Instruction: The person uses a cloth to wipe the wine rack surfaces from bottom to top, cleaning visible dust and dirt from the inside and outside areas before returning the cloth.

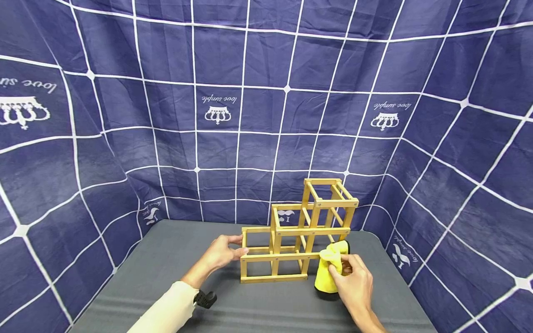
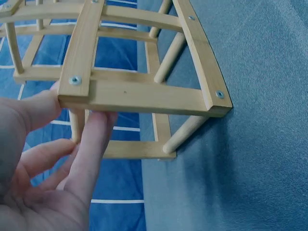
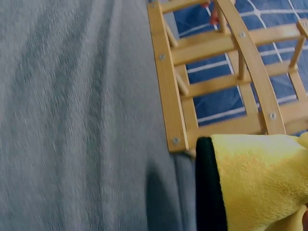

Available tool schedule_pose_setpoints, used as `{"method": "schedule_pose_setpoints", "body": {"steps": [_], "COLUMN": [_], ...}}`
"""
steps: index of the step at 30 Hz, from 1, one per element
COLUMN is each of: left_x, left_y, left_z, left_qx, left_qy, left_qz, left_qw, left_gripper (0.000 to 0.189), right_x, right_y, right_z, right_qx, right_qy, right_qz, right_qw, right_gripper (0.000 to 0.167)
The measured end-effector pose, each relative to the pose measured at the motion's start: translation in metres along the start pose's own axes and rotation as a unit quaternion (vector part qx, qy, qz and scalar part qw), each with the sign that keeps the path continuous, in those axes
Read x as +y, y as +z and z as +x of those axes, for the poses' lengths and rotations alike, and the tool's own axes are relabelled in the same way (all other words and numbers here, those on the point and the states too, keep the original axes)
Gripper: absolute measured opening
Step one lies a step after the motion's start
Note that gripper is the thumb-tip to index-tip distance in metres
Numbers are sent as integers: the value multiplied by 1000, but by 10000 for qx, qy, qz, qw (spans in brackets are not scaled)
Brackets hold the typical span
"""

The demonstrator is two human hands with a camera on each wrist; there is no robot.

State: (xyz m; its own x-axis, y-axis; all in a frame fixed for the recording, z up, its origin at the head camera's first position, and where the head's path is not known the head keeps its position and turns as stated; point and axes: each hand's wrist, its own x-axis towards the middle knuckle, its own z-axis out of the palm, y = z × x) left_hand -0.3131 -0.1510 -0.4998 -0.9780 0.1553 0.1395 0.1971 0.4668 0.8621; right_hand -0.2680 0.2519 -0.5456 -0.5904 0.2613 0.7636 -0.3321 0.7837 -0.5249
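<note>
A stepped rack [image 1: 312, 231] of pale wooden slats and dowels stands on the grey cloth, rising in tiers toward the right. My left hand [image 1: 220, 253] holds the left end of its lowest tier; in the left wrist view, thumb and fingers grip the corner of the slat [image 2: 139, 98]. At the opposite end, my right hand [image 1: 356, 280] pinches a yellow cloth [image 1: 326, 275] with black edging. This cloth overlaps the rack's lower right part and hides that corner. The right wrist view shows the cloth hanging bunched beside the screwed end of the frame [image 3: 166, 72].
A grey cloth [image 1: 166, 277] covers the table. Blue fabric with white grid lines [image 1: 258, 152] hangs behind and on both sides, close behind the rack. A black band [image 1: 205, 299] sits on the left wrist, below a cream sleeve [image 1: 168, 309].
</note>
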Motion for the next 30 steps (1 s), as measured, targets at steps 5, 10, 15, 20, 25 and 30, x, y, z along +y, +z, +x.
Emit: {"method": "schedule_pose_setpoints", "body": {"steps": [5, 10, 15, 20, 25, 30], "left_x": [8, 10, 7, 3, 1, 0], "left_y": [3, 8, 11, 10, 9, 10], "left_z": [-3, -8, -14, -17, -18, -18], "left_qx": [617, 965, 964, 626, 368, 396], "left_qy": [179, 785, 1177, 1255, 1502, 1633], "left_qz": [839, 1260, 1338, 1192, 1067, 1065], "left_qw": [9944, 9842, 9793, 9829, 9822, 9800], "left_gripper": [40, 12, 9, 14, 15, 14], "right_x": [-13, -39, -67, -88, -103, -113], "right_y": [7, 16, 28, 41, 56, 70], "right_z": [-6, -11, -14, -13, -9, -6], "right_qx": [114, -144, -387, -585, -563, -755], "right_qy": [-650, -408, 672, 1359, 1400, 1465], "right_qz": [600, 1186, 1532, 1808, 2030, 2208], "right_qw": [9960, 9920, 9851, 9723, 9675, 9613], "right_gripper": [45, 44, 33, 30, 25, 23]}}
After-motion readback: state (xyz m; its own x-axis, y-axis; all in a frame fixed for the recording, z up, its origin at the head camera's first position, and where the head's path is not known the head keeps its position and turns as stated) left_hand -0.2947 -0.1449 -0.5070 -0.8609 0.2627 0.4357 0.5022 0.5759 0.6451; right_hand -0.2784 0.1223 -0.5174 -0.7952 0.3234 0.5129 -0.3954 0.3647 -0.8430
